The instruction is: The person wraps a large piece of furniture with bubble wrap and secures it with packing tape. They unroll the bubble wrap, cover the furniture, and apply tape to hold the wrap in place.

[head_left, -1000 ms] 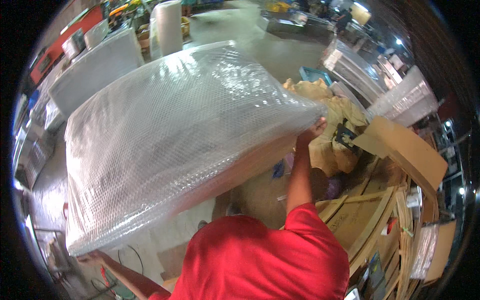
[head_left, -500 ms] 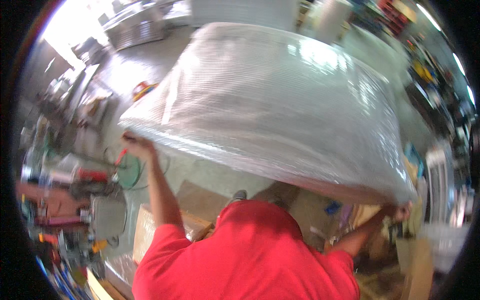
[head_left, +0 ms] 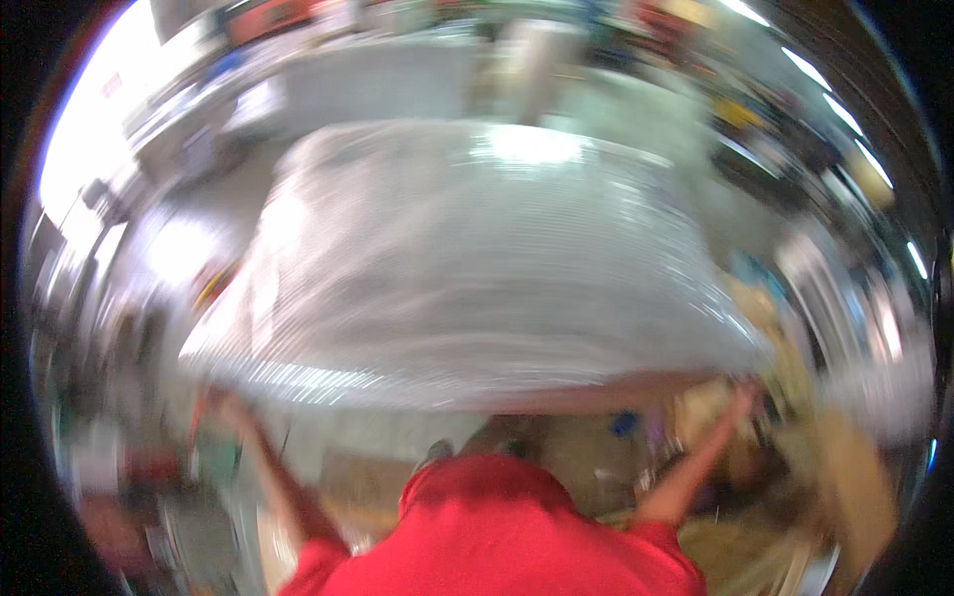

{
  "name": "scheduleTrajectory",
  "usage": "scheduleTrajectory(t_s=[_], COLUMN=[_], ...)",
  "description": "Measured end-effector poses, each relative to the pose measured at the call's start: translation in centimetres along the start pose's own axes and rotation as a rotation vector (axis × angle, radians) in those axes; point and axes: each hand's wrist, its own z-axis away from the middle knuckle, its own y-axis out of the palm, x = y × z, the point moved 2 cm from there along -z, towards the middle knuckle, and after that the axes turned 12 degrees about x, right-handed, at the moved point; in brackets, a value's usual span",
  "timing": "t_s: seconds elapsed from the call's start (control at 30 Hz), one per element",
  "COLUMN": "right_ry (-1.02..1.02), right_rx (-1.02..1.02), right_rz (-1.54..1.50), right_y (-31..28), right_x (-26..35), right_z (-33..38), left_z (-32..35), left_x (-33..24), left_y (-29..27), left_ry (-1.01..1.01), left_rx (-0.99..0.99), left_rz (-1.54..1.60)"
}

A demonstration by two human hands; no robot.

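Note:
A large, wide, flat package (head_left: 467, 268) wrapped in clear, shiny bubble wrap stretches out in front of my body. My left hand (head_left: 227, 402) is closed at its near left corner, the fingers smeared by motion and partly under the edge. At the near right corner my right hand (head_left: 743, 395) grips the package in the same way. Both arms reach out wide, and the near edge lies level between them. What is inside the wrap shows only as a pale, ribbed surface, reddish along the near right edge.
Cardboard (head_left: 363, 487) lies on the floor near my feet. A brown cardboard flap (head_left: 860, 477) stands at the right. Beyond the package are a pale upright roll (head_left: 537, 65) and a long grey-white block (head_left: 378, 89). Blurred clutter lines both sides.
The package has swung from slanting to level across my front, its left corner coming nearer. My view has turned and tilted up. Both hands stay at the corners.

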Motion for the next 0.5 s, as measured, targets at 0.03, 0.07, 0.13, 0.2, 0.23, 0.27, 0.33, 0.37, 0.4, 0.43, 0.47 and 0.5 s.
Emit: scheduleTrajectory(t_s=[0.03,0.07,0.13,0.2,0.23,0.27,0.33,0.37,0.4,0.43,0.47,0.5], right_ry=[-0.040,-0.054,-0.045,-0.033,0.012,-0.055,-0.006,0.050,0.122,0.055,0.052,0.009], right_rx=[-0.032,-0.066,-0.146,-0.200,-0.172,-0.174,-0.128,-0.123,-0.076,-0.077,-0.096,-0.077], right_rz=[0.010,0.012,-0.019,-0.090,-0.120,-0.110,-0.367,-0.634,-0.736,-0.620,-0.513,-0.515], right_y=[0.4,1.1,2.0,2.6,2.7,2.8,2.9,3.0,2.9,2.7,2.4,2.3], right_x=[0.2,0.3,0.7,1.7,2.3,3.4,5.2,5.8,6.4,7.1,7.6,8.0], right_z=[1.0,1.7,2.5,2.9,3.2,3.2,3.4,3.9,4.3,4.8,5.3,5.8], left_z=[-0.3,-0.8,-0.8,0.3,0.9,1.5,2.5,3.1,3.4,3.8,4.1,4.3], left_x=[-0.5,-1.7,-5.3,-9.4,-11.1,-12.3,-14.4,-15.3,-16.0,-16.6,-17.2,-17.6], left_y=[1.7,3.9,9.8,16.2,18.8,20.7,23.5,24.4,25.0,25.5,25.8,26.1], left_ry=[0.057,0.096,0.154,0.201,0.221,0.244,0.267,0.283,0.285,0.294,0.303,0.306], left_rx=[0.039,0.079,0.188,0.341,0.411,0.465,0.549,0.572,0.597,0.623,0.645,0.661], left_rz=[0.028,0.077,0.200,0.301,0.343,0.373,0.409,0.421,0.435,0.446,0.458,0.462])
